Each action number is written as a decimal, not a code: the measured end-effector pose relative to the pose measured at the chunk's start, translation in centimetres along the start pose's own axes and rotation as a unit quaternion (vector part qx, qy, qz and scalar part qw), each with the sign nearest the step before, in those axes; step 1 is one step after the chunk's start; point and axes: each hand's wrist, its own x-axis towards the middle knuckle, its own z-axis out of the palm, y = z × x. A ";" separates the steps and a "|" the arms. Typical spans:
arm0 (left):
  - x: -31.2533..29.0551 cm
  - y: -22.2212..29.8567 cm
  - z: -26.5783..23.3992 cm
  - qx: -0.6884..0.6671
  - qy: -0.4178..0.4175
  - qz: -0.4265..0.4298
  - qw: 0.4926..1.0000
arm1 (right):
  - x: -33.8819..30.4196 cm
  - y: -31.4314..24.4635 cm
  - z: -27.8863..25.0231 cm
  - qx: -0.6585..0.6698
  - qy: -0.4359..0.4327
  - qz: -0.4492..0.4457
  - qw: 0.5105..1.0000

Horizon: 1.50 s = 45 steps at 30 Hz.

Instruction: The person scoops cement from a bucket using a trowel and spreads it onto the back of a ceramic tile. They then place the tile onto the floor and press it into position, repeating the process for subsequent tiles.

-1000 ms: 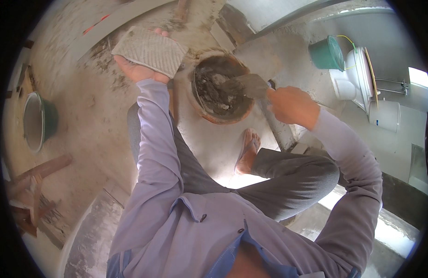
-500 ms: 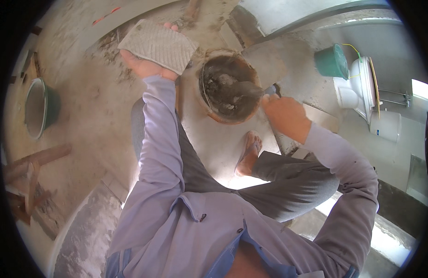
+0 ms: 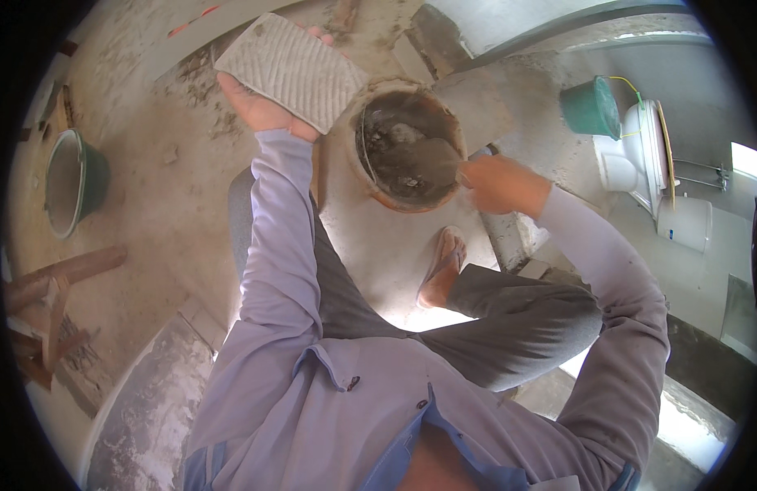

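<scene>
My left hand [image 3: 262, 113] is held out with its palm under a grey tile [image 3: 292, 72], fingertips curled past the far edge. The tile's ribbed face is turned up, with no mortar visible on it. Just right of it stands a round bucket [image 3: 399, 206] with a wire handle, partly filled with wet grey mortar [image 3: 386, 164]. Over the bucket's right rim, my right hand [image 3: 503, 184] is closed on a trowel [image 3: 440, 159]. Its blade lies in the mortar, and most of the handle is hidden by my fingers.
A green bucket [image 3: 94, 182] stands at the left, above some wooden pieces [image 3: 67, 274]. To the right are another green bucket [image 3: 587, 108], a white toilet [image 3: 636, 155] and a white pail [image 3: 685, 222]. My sandalled foot [image 3: 444, 266] is near the mortar bucket.
The trowel blade has shifted lower in the mortar, and my right hand has turned and moved slightly. The tile in my left hand is tilted a little differently, nearer the mortar bucket.
</scene>
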 end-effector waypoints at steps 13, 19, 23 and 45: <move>-0.2 0.9 -0.7 0.033 0.012 -0.003 0.999 | 2.8 -0.6 -2.4 0.162 -0.154 0.093 0.970; 0.4 0.4 -0.3 -0.082 0.028 -0.014 0.996 | 3.2 1.7 1.0 0.150 -0.114 0.008 0.982; 0.7 -0.6 -0.8 -0.030 0.017 -0.012 0.999 | 2.8 3.1 2.8 0.020 -0.015 -0.107 0.994; 0.7 -2.9 0.4 -0.072 -0.024 -0.045 0.996 | -2.4 1.0 0.2 0.018 0.071 0.013 0.997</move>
